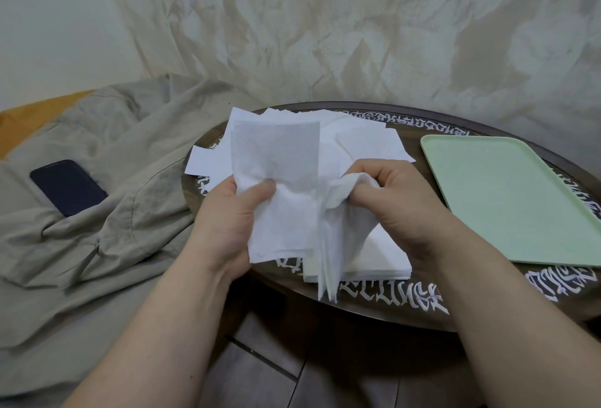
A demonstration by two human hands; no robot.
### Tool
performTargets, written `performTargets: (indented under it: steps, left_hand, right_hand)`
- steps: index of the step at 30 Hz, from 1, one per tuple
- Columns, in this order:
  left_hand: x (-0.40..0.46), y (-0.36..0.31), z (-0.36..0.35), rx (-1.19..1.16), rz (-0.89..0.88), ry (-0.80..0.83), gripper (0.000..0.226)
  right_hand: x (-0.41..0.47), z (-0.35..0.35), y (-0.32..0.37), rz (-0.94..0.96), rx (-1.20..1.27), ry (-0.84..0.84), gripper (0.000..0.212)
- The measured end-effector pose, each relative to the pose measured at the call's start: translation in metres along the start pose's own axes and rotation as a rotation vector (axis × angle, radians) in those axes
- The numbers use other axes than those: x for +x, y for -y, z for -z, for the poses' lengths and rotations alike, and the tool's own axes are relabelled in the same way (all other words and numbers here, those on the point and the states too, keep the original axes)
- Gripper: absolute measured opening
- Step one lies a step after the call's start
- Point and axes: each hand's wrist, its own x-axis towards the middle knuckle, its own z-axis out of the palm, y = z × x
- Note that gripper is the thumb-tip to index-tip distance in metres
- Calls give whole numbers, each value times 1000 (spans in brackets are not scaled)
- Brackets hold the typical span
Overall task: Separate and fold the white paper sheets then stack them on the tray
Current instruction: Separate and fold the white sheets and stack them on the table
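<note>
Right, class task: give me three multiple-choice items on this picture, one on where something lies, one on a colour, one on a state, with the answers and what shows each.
1. Where does the phone lie?
A. on the tray
B. on the cloth left of the table
C. under the paper

2. What colour is the tray?
A. pale green
B. red
C. black

3. What do the hands hold?
A. nothing
B. the phone
C. white paper sheets

Answers:
1 B, it rests on the beige cloth.
2 A, its whole surface is pale green.
3 C, the left hand and the right hand both pinch the sheets above the table.
</note>
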Motion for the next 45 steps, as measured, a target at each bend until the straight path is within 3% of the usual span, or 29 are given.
performTargets:
  steps: [3, 13, 18, 21, 25, 27, 29, 33, 36, 40, 45]
  left_hand:
    - [-1, 0, -2, 2, -19, -5, 19]
    - [1, 6, -4, -53, 8, 29, 24]
    - [-1, 0, 0, -357, 169, 326, 53]
    - [-2, -1, 3, -347, 162, 425, 77]
    - [-1, -3, 6, -267, 191, 465, 74]
    - [0, 0, 8, -272, 223, 478, 58]
    - [-1, 1, 7, -260, 251, 463, 36]
    - [2, 3, 6, -189, 275, 450, 49]
    - [1, 3, 2, -164, 229, 312, 36]
    - [2, 0, -1, -161, 129, 114, 38]
    - [6, -3, 1, -179, -53, -118, 25]
  right_hand:
    - [2, -2, 0, -10, 144, -25, 28]
    - [-2, -18, 3, 211, -21, 20, 32]
    - [-2, -16, 3, 140, -69, 102, 30]
    - [-3, -17, 4, 116, -97, 135, 24]
    - [-4, -17, 5, 88, -140, 184, 23]
    - [-5, -17, 5, 71, -151, 205, 21]
    - [-5, -17, 4, 55, -177, 239, 20]
    - [-6, -18, 3, 31, -192, 285, 22]
    - [-5, -16, 2, -12, -149, 230, 16]
    - [1, -5, -2, -73, -28, -7, 22]
    - [7, 6, -6, -79, 42, -372, 23]
